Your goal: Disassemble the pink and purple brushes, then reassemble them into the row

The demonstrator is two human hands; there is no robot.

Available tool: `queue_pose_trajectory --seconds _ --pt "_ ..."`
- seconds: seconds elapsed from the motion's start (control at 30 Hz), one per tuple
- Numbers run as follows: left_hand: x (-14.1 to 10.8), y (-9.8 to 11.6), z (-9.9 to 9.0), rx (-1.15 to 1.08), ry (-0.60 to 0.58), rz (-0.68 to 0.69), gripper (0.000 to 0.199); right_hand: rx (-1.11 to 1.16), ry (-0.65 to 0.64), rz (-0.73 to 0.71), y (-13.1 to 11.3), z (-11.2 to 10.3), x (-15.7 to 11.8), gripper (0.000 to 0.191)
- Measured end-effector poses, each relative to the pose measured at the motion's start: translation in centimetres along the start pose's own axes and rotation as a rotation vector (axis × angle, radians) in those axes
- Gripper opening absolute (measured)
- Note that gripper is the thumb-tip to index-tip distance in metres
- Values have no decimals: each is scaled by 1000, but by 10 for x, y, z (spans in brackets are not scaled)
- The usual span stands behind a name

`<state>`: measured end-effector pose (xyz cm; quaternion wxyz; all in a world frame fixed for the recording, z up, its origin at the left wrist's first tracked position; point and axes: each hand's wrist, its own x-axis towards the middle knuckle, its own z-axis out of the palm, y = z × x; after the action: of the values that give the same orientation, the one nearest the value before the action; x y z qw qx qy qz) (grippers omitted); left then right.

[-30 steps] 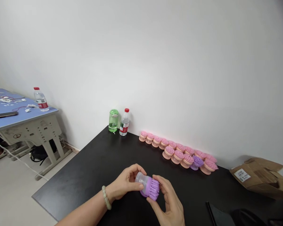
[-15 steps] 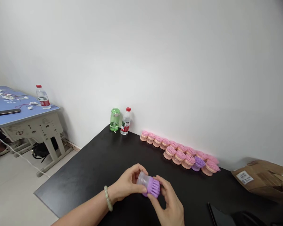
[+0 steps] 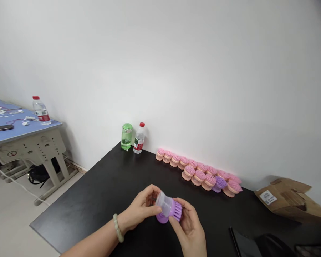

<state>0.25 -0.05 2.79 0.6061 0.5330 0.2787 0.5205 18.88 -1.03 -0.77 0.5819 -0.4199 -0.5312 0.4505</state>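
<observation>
My left hand (image 3: 140, 208) and my right hand (image 3: 188, 228) together hold a lilac scrub brush (image 3: 169, 208) above the black table (image 3: 77, 210). Its clear plastic cup (image 3: 163, 203) points up and left, and its purple bristles (image 3: 177, 210) face my right palm. My left fingers wrap the cup side, while my right fingers press on the bristle side. Part of the brush is hidden by my fingers. A pale bead bracelet (image 3: 118, 228) circles my left wrist.
Several pink brushes (image 3: 195, 173) and a purple one (image 3: 219, 182) stand along the wall. A green bottle (image 3: 126, 136), water bottle (image 3: 139, 138) and torn cardboard box (image 3: 289, 200) are on the table. A blue desk (image 3: 24, 137) stands at left.
The brush has tilted in my hands, with its cup turned more upward and its purple base now showing below. The whole scene has shifted slightly left in view.
</observation>
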Motion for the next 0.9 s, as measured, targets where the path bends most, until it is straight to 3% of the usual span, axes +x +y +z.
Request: queue_pose_trajectory --seconds 0.1,0.2,0.3,0.4,0.53,0.63,0.73,0.83,0.9 --pt "0 3 -4 -12 -86 82 58 11 -48 38 1 -5 4 47" --pt "0 0 -8 -60 -55 35 78 -3 -37 16 3 -6 5 49" --pt "0 -5 -10 17 32 -47 63 -23 21 -36 4 -1 2 50" --pt "1 -5 -12 119 15 6 47 -43 26 -57 6 -2 2 51" --pt "0 -1 -15 60 -10 89 66 -73 -6 -78 9 -11 6 52" --pt "1 -3 -15 79 73 -36 56 -107 -12 -98 9 -13 7 52" --pt "2 -6 -13 63 36 -154 45 -128 -38 -111 8 -12 6 52" --pt "3 -5 -14 43 17 -78 56 -150 -36 -111 6 -13 6 52" --pt "3 -4 -17 157 45 -12 60 -182 -51 -107 4 -13 6 52"
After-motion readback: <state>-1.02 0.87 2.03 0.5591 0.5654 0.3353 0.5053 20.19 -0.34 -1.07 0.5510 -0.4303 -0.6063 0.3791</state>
